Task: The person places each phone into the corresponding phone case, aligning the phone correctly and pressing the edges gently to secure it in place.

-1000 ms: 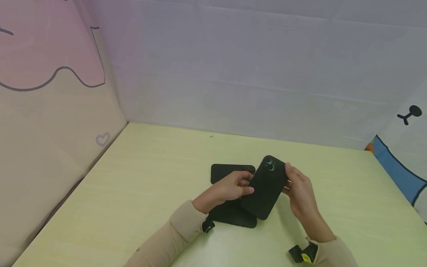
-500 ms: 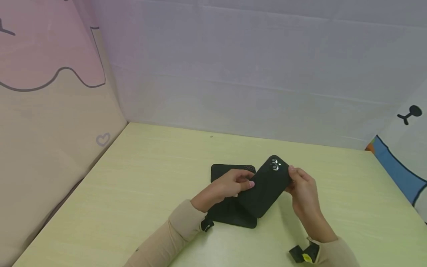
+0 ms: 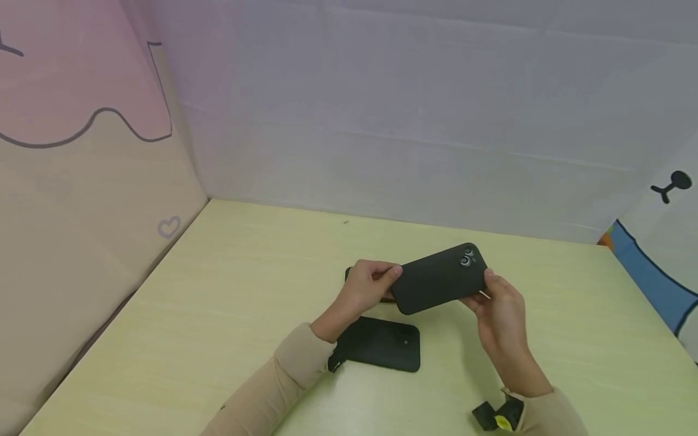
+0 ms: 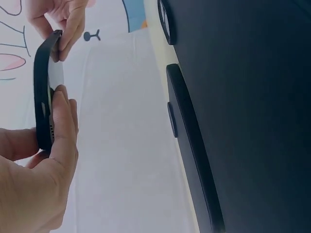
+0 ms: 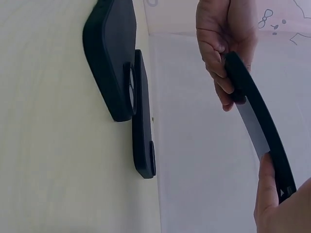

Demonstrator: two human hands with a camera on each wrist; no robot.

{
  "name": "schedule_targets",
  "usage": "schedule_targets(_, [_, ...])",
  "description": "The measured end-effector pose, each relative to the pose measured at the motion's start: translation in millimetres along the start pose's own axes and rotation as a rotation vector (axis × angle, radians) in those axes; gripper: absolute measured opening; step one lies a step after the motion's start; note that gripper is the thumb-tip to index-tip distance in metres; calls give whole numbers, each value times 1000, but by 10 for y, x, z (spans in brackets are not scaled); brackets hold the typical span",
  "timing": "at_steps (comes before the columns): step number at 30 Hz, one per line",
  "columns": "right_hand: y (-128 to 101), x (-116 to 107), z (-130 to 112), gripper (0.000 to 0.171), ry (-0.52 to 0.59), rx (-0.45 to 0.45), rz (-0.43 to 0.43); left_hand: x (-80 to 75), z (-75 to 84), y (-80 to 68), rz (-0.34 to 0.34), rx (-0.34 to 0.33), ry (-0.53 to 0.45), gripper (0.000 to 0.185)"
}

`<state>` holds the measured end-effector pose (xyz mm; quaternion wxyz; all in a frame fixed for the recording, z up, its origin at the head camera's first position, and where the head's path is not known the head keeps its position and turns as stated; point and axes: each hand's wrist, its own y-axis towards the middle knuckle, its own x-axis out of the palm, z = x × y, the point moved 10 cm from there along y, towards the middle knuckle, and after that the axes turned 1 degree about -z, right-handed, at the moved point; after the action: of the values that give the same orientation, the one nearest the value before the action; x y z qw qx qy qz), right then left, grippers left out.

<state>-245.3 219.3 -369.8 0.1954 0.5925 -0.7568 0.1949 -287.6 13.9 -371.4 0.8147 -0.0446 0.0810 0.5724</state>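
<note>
Three black phone cases: one (image 3: pixel 439 278) held up between two hands, left (image 3: pixel 366 287) and right (image 3: pixel 500 309); one (image 3: pixel 382 344) flat on the table (image 3: pixel 218 315); one (image 3: pixel 349 275) behind, mostly hidden. Two beige sleeves (image 3: pixel 283 378).

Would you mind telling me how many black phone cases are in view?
3. One case is held up between the left hand and right hand; a second lies on the table; a third lies partly under it.
</note>
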Motion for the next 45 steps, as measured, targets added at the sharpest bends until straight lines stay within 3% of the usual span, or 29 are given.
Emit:
schedule_targets(5, [-14, 59, -20, 19, -1, -22, -54, -55, 77, -17, 55, 60, 75, 25])
schedule_targets(10, [-33, 78, -16, 19, -38, -18, -51, -100, 138, -26, 107, 102, 152, 21])
schedule_targets(20, [-60, 98, -11, 20, -94, -13, -47, -167, 172, -35, 172, 116, 146, 17])
schedule_targets(34, [-53, 148, -19, 20, -134, -34, -88, -144, -103, 23, 82, -134, -149, 20])
schedule_targets(45, [-68, 229, -50, 20, -146, -60, -172, -162, -138, 24, 22, -194, -201, 24])
